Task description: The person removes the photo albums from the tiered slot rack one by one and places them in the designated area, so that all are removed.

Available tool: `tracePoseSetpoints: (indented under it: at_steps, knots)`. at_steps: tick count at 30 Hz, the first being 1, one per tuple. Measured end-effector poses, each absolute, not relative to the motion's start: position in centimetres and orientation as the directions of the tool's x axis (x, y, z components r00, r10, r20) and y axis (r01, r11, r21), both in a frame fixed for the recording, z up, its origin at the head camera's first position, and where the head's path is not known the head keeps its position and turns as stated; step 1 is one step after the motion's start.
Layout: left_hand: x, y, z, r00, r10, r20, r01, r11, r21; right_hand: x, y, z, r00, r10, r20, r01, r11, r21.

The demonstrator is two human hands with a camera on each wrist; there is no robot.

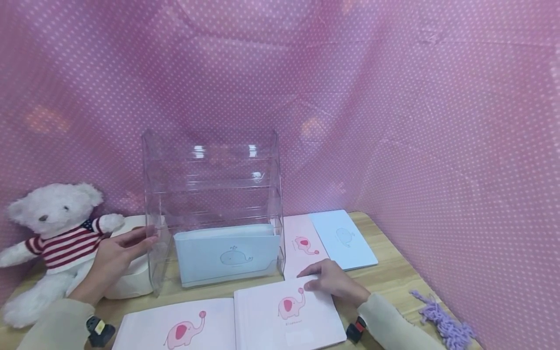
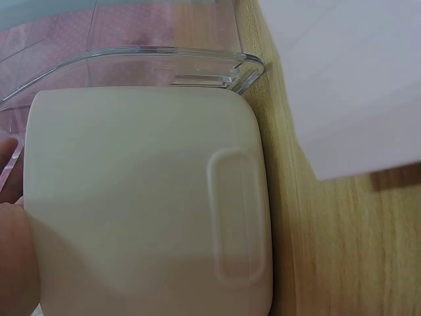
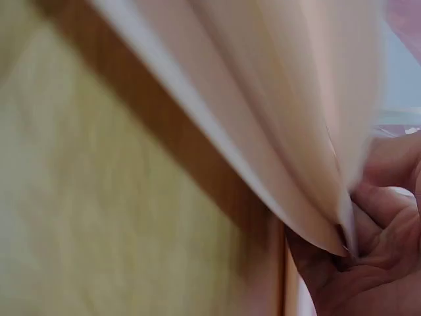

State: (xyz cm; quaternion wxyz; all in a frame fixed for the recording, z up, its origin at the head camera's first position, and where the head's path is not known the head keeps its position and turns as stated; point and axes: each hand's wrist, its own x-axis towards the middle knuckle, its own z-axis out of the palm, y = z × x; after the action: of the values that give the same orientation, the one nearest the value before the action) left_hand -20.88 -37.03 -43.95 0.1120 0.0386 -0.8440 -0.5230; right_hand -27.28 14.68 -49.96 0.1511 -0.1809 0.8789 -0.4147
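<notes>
A clear plastic tiered rack stands upright at the middle of the table. In its lowest tier sits a light blue booklet with a whale drawing. My left hand grips the rack's left side panel, its fingertips at the edge; in the left wrist view only part of that hand shows. My right hand pinches the upper right corner of a pale pink elephant booklet. Its pages fan apart beside the fingers in the right wrist view. Another elephant booklet lies to its left.
Behind my left hand stands a cream rounded container, close against the rack. A white teddy bear sits at far left. Pink and blue booklets lie right of the rack. Purple yarn lies at the right edge.
</notes>
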Motion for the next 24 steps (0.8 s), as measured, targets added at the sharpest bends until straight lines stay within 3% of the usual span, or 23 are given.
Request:
tracePoseSetpoints:
  at_steps: [24]
  knots:
    - [-21.07,-37.0,-44.24,-0.97,-0.18,0.165,0.063,0.468,0.882,-26.71,14.64,-49.31,-0.892,-0.451,0.034,-0.358,0.659,-0.661]
